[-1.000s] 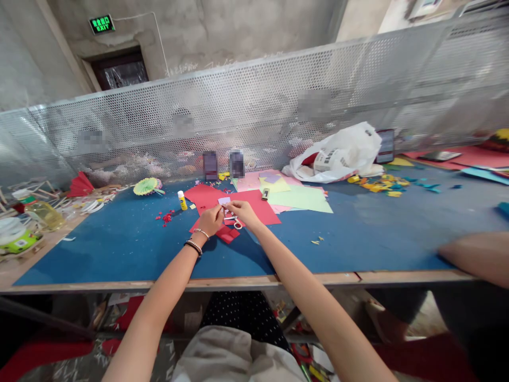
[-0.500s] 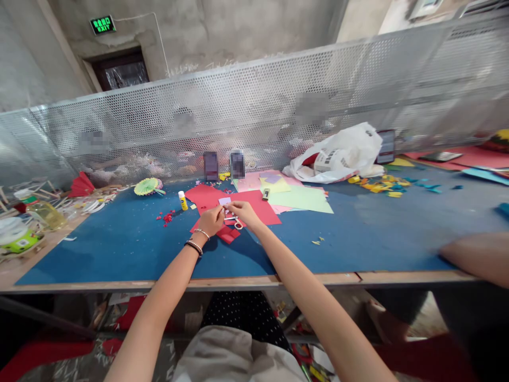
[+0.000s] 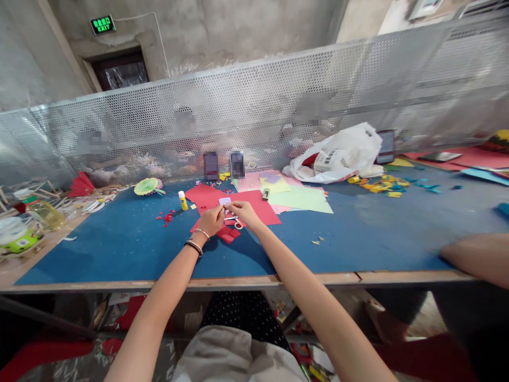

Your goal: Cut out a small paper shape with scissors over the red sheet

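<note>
My left hand [image 3: 210, 219] and my right hand [image 3: 243, 211] meet over red paper sheets [image 3: 260, 206] on the blue table mat [image 3: 119, 244]. Both are closed in a pinch on a small pale paper piece [image 3: 225, 201] held between them. Small scissors [image 3: 234, 221] lie on the red paper just under my right hand. A folded red paper scrap [image 3: 228, 235] lies in front of my left hand. Bracelets circle my left wrist.
A glue stick [image 3: 182, 200] stands left of the red sheets, with red snippets [image 3: 166, 216] nearby. Green, yellow and pink sheets [image 3: 302, 199] lie to the right, a white plastic bag [image 3: 342, 151] behind them. Another person's arm [image 3: 477, 257] rests at the right edge. A perforated metal screen [image 3: 278, 106] backs the table.
</note>
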Demonstrator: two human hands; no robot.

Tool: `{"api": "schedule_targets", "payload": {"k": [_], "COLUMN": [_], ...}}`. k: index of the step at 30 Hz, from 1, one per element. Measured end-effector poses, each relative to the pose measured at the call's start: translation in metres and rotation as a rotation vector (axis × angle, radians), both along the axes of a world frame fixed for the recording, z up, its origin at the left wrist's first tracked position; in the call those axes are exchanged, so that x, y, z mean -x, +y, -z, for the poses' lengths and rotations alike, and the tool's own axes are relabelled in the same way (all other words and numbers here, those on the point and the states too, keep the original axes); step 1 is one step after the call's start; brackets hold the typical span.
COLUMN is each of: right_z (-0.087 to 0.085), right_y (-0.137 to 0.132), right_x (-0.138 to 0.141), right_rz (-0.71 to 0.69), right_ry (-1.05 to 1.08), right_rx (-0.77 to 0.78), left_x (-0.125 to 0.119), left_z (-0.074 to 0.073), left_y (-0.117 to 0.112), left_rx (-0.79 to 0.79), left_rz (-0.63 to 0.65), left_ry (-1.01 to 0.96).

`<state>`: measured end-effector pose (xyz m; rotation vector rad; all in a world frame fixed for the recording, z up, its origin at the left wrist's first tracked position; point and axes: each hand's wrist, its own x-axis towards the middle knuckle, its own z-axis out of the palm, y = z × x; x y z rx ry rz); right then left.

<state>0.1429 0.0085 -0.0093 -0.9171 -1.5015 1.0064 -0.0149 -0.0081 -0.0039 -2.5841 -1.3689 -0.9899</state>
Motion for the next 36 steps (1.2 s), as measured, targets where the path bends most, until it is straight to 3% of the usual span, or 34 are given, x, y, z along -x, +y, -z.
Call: {"api": "schedule_targets", "payload": {"k": [36], "right_z": [-0.0039], "right_y": [-0.0024], "right_x": [0.0003], "right_rz": [0.051], "right_ry": [0.025], "right_rx": [0.058], "left_x": [-0.0009], "left_z": [-0.0004], "left_y": [-0.0008], "left_rx": [0.011], "left_rz": [-0.064], "left_ry": [0.056]}}
